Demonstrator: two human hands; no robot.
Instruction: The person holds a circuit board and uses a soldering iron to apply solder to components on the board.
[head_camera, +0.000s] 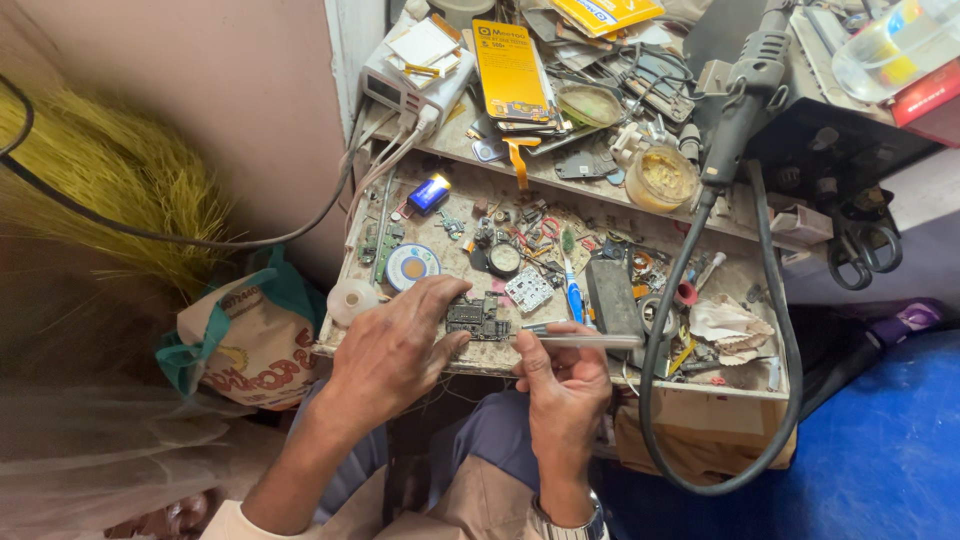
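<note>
A small dark circuit board (478, 318) lies at the near edge of a cluttered workbench (700, 385). My left hand (395, 345) rests on the bench with its fingers pressed on the left side of the board, holding it down. My right hand (562, 385) grips a slim metal tool, tweezers or a probe (585, 340), lying nearly level, with its tip pointing left at the board's right edge. A wristwatch (580, 525) shows on my right wrist.
The bench holds small parts, a solder-wick reel (411, 265), a blue battery (429, 192), a grey block (612, 297), a blue-handled tool (573, 292) and crumpled tissue (730, 328). A hot-air handle (745, 95) with a thick black hose (790, 400) hangs at right. A bag (245, 340) sits at left.
</note>
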